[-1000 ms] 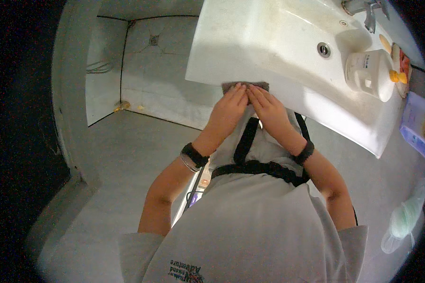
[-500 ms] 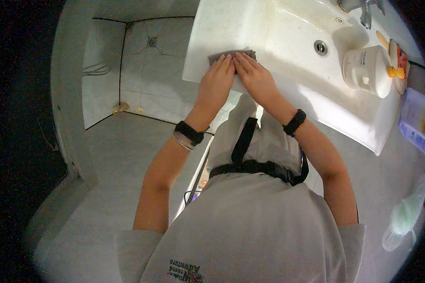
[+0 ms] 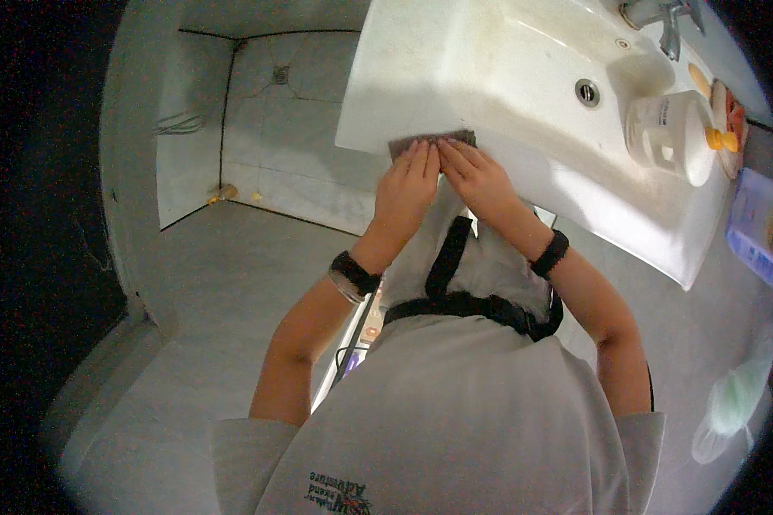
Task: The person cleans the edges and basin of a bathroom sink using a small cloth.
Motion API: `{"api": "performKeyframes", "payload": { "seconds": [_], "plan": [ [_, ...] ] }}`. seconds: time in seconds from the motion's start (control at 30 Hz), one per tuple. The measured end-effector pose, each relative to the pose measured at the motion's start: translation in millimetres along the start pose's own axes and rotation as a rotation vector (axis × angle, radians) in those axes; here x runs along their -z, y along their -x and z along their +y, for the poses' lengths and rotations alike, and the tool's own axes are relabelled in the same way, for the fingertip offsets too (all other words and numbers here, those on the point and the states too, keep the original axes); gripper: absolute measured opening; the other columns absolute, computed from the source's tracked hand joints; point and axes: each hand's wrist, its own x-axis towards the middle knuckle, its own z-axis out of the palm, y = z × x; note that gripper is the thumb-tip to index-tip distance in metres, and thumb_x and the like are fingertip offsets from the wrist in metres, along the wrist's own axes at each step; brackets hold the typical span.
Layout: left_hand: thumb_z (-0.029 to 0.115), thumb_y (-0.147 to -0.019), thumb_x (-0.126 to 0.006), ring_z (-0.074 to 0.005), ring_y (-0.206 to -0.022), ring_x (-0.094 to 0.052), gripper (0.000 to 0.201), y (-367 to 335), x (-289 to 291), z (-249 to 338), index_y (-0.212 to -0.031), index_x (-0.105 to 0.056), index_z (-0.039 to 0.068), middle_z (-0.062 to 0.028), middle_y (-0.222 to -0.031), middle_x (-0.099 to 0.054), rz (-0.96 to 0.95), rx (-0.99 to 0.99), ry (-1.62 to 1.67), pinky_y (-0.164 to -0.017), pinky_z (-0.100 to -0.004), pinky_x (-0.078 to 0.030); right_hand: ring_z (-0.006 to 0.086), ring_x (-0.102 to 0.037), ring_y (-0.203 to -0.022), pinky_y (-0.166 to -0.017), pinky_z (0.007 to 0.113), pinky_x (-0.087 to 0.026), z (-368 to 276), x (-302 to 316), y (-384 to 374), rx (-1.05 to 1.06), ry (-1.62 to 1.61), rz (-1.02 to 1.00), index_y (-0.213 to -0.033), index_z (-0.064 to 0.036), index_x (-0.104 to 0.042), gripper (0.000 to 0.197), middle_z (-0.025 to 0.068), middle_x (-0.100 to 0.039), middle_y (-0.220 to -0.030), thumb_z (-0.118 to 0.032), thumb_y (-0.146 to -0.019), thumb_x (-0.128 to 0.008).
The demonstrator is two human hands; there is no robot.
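Note:
A grey-brown cloth is folded over the front edge of the white washbasin, at its left part. My left hand and my right hand lie side by side on it. The fingers of both are close together, with their tips pressed on the cloth and nearly meeting in the middle. Both hands hold the cloth against the basin's edge; the thumbs are hidden.
A metal tap and a drain are at the basin's right. A white bottle with a yellow nozzle lies there. Beyond is a purple pack. A pale green bundle in a clear bag hangs at far right. A floor drain shows left.
Both hands and the cloth have moved toward me, from the basin's flat top down to its front edge. The view has shifted slightly.

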Motion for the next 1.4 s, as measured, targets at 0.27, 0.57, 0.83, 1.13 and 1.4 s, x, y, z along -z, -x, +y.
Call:
{"api": "performKeyframes", "payload": {
  "seconds": [0.27, 0.57, 0.83, 1.13, 1.4],
  "plan": [
    [0.003, -0.074, -0.05, -0.0271, -0.104, -0.053, 0.042, 25.9, 8.2, -6.5, -0.115, -0.047, -0.002, -0.0154, -0.116, -0.051, 0.042, -0.008, 0.019, -0.084, -0.0342, -0.046, 0.0249, -0.05, -0.102, -0.086, 0.033, -0.043, -12.1, 2.5, -1.6, 0.091, -0.09, 0.0, -0.099, 0.0006, -0.055, 0.031, 0.0114, -0.053, -0.108, -0.011, -0.071, -0.051],
    [0.005, -0.074, -0.05, -0.0281, -0.103, -0.052, 0.036, 25.6, 9.6, -52.5, -0.109, -0.05, -0.002, -0.0163, -0.11, -0.054, 0.128, 0.104, 0.09, -0.084, -0.0349, -0.045, 0.0232, -0.052, -0.097, -0.086, 0.031, -0.043, -26.5, -20.2, -51.3, 0.086, -0.055, 0.009, -0.093, 0.0011, -0.055, 0.026, 0.0107, -0.055, -0.101, -0.009, -0.07, -0.051],
    [0.004, -0.073, -0.051, -0.0283, -0.103, -0.052, 0.034, 27.6, 10.7, -21.9, -0.107, -0.051, -0.001, -0.0159, -0.109, -0.053, 0.091, 0.044, 0.133, -0.084, -0.035, -0.045, 0.0229, -0.051, -0.098, -0.085, 0.03, -0.043, -22.9, -1.3, -19.7, 0.037, -0.102, 0.034, -0.091, 0.0007, -0.057, 0.025, 0.0099, -0.055, -0.1, -0.009, -0.068, -0.052],
    [0.003, -0.074, -0.05, -0.0272, -0.102, -0.053, 0.033, 27.6, 9.5, -51.4, -0.107, -0.052, -0.001, -0.0139, -0.108, -0.055, 0.144, 0.098, 0.151, -0.085, -0.0347, -0.045, 0.0227, -0.051, -0.096, -0.081, 0.03, -0.045, -34.7, -22.5, -47.9, 0.02, -0.072, 0.044, -0.094, -0.0006, -0.057, 0.028, 0.0095, -0.055, -0.1, -0.01, -0.068, -0.053],
    [0.004, -0.074, -0.049, -0.0266, -0.101, -0.054, 0.033, 25.3, 13.6, -39.7, -0.107, -0.052, -0.001, -0.0144, -0.107, -0.055, 0.154, 0.023, 0.21, -0.083, -0.0335, -0.046, 0.0222, -0.052, -0.095, -0.08, 0.03, -0.046, -32.8, -18.2, -31.6, 0.033, 0.009, 0.161, -0.092, 0.0001, -0.057, 0.027, 0.0089, -0.056, -0.097, -0.011, -0.068, -0.054]
  ]
}}
